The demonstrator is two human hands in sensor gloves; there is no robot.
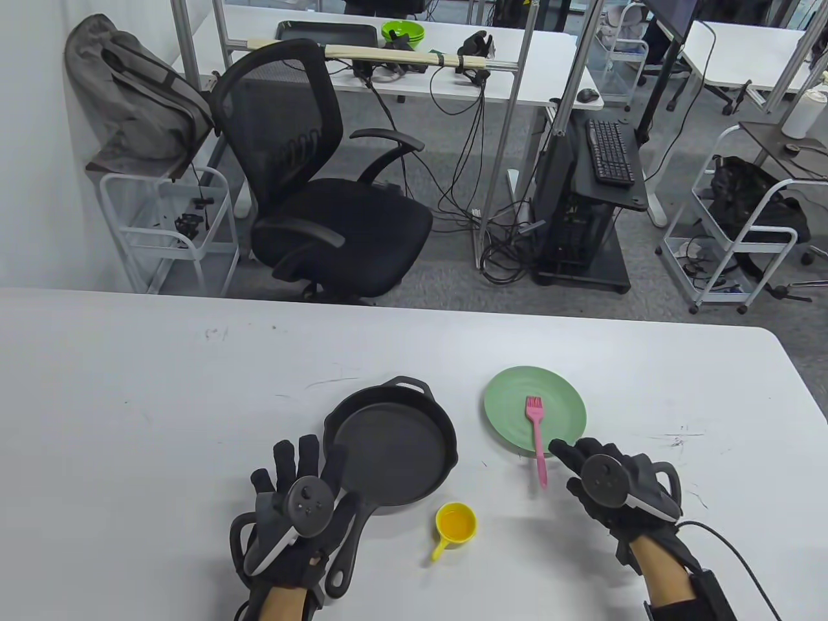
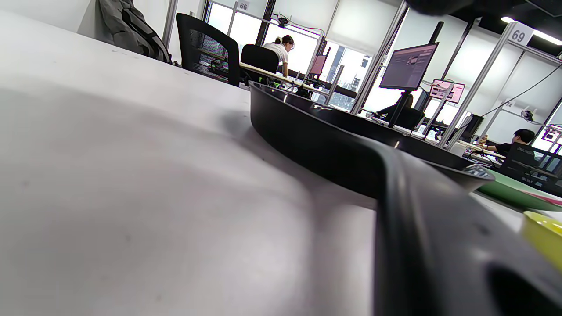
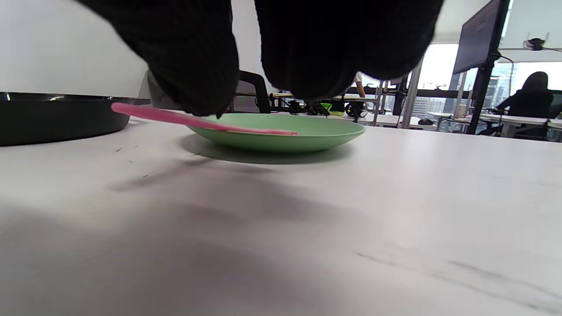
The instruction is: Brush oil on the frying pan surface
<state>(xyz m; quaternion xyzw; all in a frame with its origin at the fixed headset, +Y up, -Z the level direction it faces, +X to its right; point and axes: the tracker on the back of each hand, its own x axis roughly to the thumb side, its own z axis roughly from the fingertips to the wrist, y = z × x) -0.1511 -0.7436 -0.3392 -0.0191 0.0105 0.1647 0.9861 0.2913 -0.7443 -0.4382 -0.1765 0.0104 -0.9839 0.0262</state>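
Pink brush (image 1: 535, 440) lower right of centre, bristles on green plate (image 1: 506, 396), handle pointing down-frame toward right hand (image 1: 611, 482), nearer, fingers loosely spread, empty; left hand (image 1: 297, 504) flat over pan handle (image 1: 349, 540), grip unclear.

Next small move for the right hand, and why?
Probably close the right hand on the pink brush handle and lift it. The brush lies with its bristles on the green plate, ungripped, with the fingertips right beside its handle. The oil cup and frying pan wait alongside; the left hand rests by the pan handle.
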